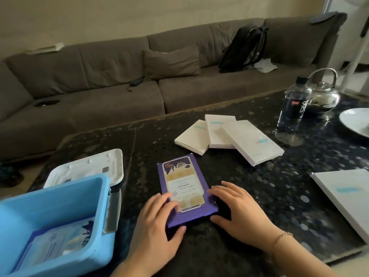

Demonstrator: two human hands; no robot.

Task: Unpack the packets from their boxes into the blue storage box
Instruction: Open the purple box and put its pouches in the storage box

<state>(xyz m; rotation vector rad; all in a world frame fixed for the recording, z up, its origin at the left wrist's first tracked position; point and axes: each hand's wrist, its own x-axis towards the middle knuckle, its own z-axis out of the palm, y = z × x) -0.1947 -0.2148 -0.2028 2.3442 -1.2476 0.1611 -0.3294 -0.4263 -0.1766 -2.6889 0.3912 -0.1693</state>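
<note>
A purple box point(182, 176) with a pale printed front lies flat on the dark table, just in front of me. My left hand point(157, 222) grips its near left corner, fingers curled over the top and thumb against the near end. My right hand point(239, 208) touches the near right corner, with relaxed fingers along the side and the thumb at the near end. The blue storage box point(99, 206) stands open at the left, with purple-and-white packets point(58, 242) lying inside. Three white boxes point(217, 130) lie overlapping farther back on the table.
The storage box's white lid point(87, 168) lies behind it. Another white box point(347, 196) sits at the table's right edge. A water bottle point(291, 108), a glass kettle point(323, 92) and a white plate point(355, 122) stand at the back right. A grey sofa point(119, 92) runs behind the table.
</note>
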